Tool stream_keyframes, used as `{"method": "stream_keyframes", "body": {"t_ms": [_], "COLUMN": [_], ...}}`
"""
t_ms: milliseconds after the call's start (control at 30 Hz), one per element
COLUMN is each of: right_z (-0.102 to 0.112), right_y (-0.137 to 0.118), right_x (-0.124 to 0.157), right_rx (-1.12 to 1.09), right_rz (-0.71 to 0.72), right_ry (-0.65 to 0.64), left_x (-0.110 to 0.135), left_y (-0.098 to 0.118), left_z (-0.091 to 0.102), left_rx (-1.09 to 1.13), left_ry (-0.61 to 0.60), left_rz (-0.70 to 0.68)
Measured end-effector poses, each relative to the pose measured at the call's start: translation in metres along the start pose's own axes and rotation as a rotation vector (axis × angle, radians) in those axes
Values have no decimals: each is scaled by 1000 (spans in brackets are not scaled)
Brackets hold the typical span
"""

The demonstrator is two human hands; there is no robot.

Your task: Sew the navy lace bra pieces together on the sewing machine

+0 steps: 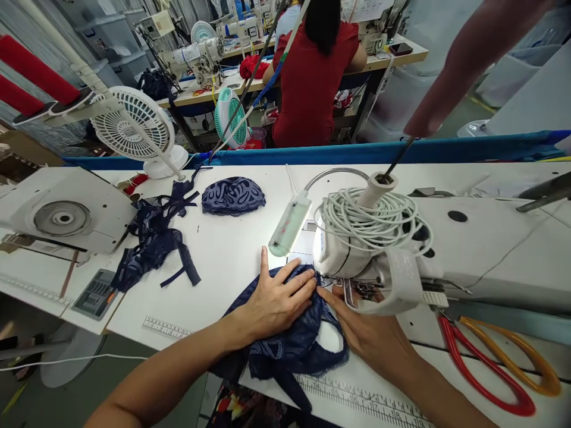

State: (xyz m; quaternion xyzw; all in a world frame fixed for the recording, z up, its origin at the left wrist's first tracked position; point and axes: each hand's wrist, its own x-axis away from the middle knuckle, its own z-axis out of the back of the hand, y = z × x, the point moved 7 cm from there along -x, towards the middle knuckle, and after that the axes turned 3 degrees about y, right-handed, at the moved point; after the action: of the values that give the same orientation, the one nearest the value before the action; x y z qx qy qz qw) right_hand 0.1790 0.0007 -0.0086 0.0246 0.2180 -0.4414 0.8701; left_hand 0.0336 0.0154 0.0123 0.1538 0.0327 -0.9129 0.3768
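A piece of navy lace fabric [294,348] lies on the white sewing table [223,249], under the head of the white sewing machine [473,249]. My left hand [276,297] rests flat on the fabric, fingers spread, pointing toward the needle area [348,285]. On the other side, my right hand [370,330] presses the cloth's edge just below the presser foot, its fingers partly hidden by the machine head.
A pile of navy lace pieces [156,238] and a lace cup [232,195] lie further back on the left. Red and orange scissors [495,368] sit at the right. A gooseneck lamp [289,224], a white fan [134,128], another person's arm [464,65] and a seated worker [312,71] are beyond.
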Motion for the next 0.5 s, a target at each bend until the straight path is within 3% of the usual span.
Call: {"method": "stream_keyframes", "body": {"t_ms": [133, 333, 500], "right_z": [-1, 16, 22], "right_y": [-1, 0, -19], "right_x": [0, -5, 7], "right_rx": [1, -78, -172], "right_rz": [66, -13, -190], "right_ry": [2, 103, -28], "left_x": [0, -2, 4], "left_y": [-1, -3, 26], "left_z": [-2, 1, 17], "left_rx": [-3, -11, -33], "left_ry": [-18, -34, -97], "left_rz": [-8, -17, -2]}}
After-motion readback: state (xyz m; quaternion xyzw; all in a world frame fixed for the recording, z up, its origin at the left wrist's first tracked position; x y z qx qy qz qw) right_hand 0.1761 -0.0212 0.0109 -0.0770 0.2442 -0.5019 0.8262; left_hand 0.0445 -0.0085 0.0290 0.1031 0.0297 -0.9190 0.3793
